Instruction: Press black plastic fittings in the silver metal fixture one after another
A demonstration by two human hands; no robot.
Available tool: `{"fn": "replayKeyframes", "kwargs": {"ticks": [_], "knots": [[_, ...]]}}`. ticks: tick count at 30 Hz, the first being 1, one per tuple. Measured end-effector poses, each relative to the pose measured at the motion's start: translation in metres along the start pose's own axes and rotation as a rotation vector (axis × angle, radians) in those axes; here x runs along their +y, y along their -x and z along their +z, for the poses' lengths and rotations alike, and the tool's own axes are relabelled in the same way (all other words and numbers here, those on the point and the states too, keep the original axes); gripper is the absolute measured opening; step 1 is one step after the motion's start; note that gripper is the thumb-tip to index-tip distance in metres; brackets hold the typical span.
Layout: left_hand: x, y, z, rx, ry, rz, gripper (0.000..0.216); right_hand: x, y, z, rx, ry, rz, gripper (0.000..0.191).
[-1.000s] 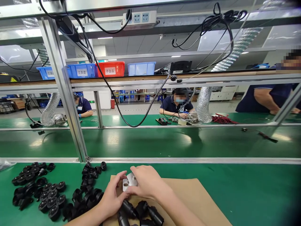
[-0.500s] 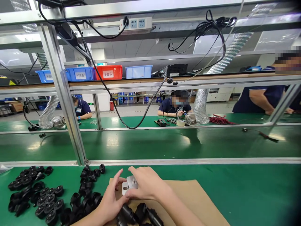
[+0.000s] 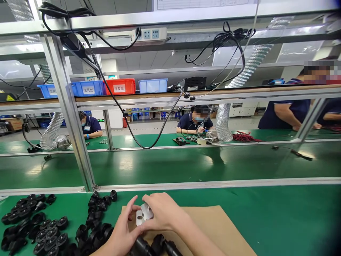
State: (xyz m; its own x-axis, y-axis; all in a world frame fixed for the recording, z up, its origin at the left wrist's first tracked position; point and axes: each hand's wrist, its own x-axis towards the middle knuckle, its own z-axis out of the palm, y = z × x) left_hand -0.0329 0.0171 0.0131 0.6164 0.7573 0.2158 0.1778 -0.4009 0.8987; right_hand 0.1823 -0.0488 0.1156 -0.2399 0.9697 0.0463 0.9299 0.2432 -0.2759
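Both my hands meet over a brown cardboard sheet [image 3: 213,227] at the bottom centre. Between them is a small white plate with holes [image 3: 143,214]. My left hand [image 3: 125,227] pinches its left edge with thumb and fingers, the index finger raised. My right hand [image 3: 162,213] curls over its right side and grips it. Just below my hands lie several black plastic tube-shaped parts [image 3: 151,247] on the cardboard.
Piles of black round caps [image 3: 29,224] and black fittings [image 3: 98,217] lie on the green mat at left. An aluminium post [image 3: 71,124] rises behind them. A green conveyor belt [image 3: 186,163] runs across. People in dark blue shirts [image 3: 195,121] work at benches beyond.
The camera has tilted up a little, so the hands and parts sit lower in view. My hands keep hold of the white plate, which has turned slightly.
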Motion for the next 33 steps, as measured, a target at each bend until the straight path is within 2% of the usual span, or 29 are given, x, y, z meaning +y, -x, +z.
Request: {"fn": "replayKeyframes", "kwargs": {"ticks": [4,6,8,11,13,15,17,19,21,23,25,27,29,31,33], "knots": [[-0.002,0.0,0.001,0.01,0.015,-0.004,0.086,-0.003,-0.001,0.0,0.015,-0.003,-0.101,0.059],[-0.002,0.0,0.001,0.006,0.026,0.011,0.084,-0.005,0.0,-0.001,0.006,0.003,0.004,0.057],[-0.002,0.0,0.001,0.011,0.033,0.018,0.084,-0.007,0.001,0.0,0.002,-0.016,0.038,0.069],[0.0,0.0,0.001,0.015,0.049,0.005,0.087,-0.008,0.001,0.0,-0.047,-0.067,-0.11,0.07],[0.002,0.0,0.001,-0.01,0.059,0.027,0.087,-0.01,0.001,0.0,-0.071,-0.032,-0.028,0.067],[0.001,0.0,0.001,-0.025,0.064,0.059,0.089,-0.013,0.001,-0.002,-0.064,0.011,0.076,0.076],[0.0,0.0,0.001,-0.017,0.068,0.055,0.09,-0.015,0.002,-0.005,-0.062,0.01,0.014,0.08],[-0.001,0.0,0.001,-0.008,0.077,0.036,0.091,-0.017,0.003,-0.008,-0.058,0.015,-0.064,0.075],[-0.002,0.001,0.002,-0.012,0.075,0.046,0.091,-0.019,0.004,-0.01,-0.056,0.044,0.021,0.073],[-0.002,0.001,0.002,-0.004,0.065,0.057,0.093,-0.02,0.005,-0.011,-0.057,0.049,0.091,0.09],[0.0,0.002,0.002,0.011,0.058,0.032,0.095,-0.02,0.006,-0.012,-0.071,0.036,0.015,0.098],[0.001,0.002,0.002,0.012,0.071,0.006,0.096,-0.02,0.006,-0.012,-0.085,0.054,-0.057,0.093],[0.002,0.001,0.002,0.001,0.08,0.009,0.096,-0.02,0.006,-0.012,-0.086,0.09,0.013,0.08],[0.002,0.001,0.002,-0.002,0.087,0.025,0.095,-0.02,0.006,-0.012,-0.079,0.09,0.083,0.085],[0.001,0.0,0.002,0.002,0.099,0.038,0.094,-0.022,0.007,-0.013,-0.055,0.063,0.042,0.09]]}}
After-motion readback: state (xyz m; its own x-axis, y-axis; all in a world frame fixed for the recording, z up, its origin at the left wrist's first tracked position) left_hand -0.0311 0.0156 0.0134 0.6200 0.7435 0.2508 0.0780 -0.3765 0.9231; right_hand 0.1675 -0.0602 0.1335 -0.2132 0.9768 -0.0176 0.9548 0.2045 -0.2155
